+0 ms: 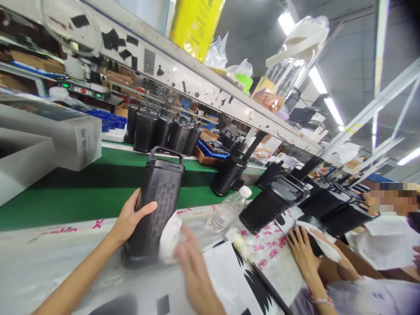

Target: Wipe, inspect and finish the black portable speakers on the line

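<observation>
A tall black device (157, 205) with a carry handle and a raised brick-like pattern stands slightly tilted on the near work surface. My left hand (133, 216) is wrapped round its left side, with the thumb across the patterned front. Against the lower right side of the device lies a white cloth (169, 238). My right hand (193, 267) is smeared by motion, with its fingers at the cloth, which it seems to grip. A clear plastic bottle (226, 212) with a white cap leans just to the right.
A green conveyor belt (108, 192) runs behind, with more black devices (146, 129) beyond it. A grey box (75, 140) sits at left. At right, a co-worker's hands (305, 253) work with a white cloth beside other black devices. A black-handled brush (267, 280) lies nearby.
</observation>
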A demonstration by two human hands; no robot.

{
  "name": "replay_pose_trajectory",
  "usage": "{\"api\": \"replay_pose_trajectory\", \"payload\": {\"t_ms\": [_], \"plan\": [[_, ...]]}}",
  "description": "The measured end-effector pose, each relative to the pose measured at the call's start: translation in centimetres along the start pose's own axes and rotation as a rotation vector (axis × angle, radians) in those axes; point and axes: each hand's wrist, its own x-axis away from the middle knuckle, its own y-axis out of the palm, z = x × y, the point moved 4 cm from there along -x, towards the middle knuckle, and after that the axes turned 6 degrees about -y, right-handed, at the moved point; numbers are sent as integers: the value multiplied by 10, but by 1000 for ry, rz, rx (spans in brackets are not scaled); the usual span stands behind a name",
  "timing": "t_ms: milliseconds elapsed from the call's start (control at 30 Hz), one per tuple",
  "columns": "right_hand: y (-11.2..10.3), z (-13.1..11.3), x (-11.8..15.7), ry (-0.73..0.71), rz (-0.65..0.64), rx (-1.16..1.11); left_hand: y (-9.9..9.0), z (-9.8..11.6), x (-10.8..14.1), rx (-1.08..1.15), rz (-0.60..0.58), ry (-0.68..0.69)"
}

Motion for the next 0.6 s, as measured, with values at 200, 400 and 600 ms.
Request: {"api": "replay_pose_trajectory", "payload": {"t_ms": [200, 400, 600], "plan": [[3, -38, -14, -146, -165, -236, -4, 0, -2, -6, 102, -51], [159, -161, 48, -281, -444, -356, -12, -2, -1, 87, 102, -137], [200, -185, 10, -85, -399, -706, 5, 23, 17, 319, 55, -223]]}}
